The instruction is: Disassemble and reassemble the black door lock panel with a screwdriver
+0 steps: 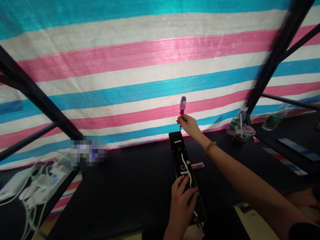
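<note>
While the right hand [188, 123] pinches the screwdriver [183, 104] below its handle, nearly upright at the far end of the long black panel [176, 150], the left hand [180, 200] lies on the nearer half, fingers loosely spread; the panel rests on the black table [130, 180]; it looks stiff, smooth and a bit heavy, so its long edges seem best to hold; the white cord [186, 165] on it looks soft and could snag; a small packet [198, 165] lies just beside the panel; a lidded cup [243, 134] off to the right could spill if bumped.
</note>
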`<state>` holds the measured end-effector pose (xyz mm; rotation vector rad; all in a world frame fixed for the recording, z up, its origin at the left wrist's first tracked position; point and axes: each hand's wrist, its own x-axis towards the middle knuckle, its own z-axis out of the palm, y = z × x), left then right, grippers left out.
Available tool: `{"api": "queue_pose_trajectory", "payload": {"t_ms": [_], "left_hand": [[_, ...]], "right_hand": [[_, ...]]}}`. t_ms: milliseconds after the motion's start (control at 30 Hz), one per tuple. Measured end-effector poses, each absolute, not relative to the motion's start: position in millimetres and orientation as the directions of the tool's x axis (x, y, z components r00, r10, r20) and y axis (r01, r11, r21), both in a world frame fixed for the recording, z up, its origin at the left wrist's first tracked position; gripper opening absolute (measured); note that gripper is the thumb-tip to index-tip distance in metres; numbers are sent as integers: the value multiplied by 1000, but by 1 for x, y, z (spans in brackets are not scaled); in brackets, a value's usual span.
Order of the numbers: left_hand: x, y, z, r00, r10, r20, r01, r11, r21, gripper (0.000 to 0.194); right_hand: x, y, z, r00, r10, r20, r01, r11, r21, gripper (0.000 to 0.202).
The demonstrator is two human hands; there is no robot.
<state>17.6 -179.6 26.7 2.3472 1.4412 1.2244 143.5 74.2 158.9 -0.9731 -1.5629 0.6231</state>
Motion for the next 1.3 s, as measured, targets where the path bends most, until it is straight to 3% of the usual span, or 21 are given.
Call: {"api": "queue_pose_trajectory", "payload": {"t_ms": [267,500,767,1300], "left_hand": [[18,-180,26,218,794,567,677,-542,499,24],[18,-181,26,214,800,560,670,-538,512,25],[17,-181,29,211,787,579,668,-549,503,25],[17,-179,24,209,785,583,677,-546,493,24]], "right_hand": [[140,75,153,42,865,499,240,476,-846,17],[136,71,158,-4,854,520,271,502,-822,14],[139,77,148,93,873,479,222,450,-865,26],[150,79,148,44,856,514,266,486,-832,14]]}}
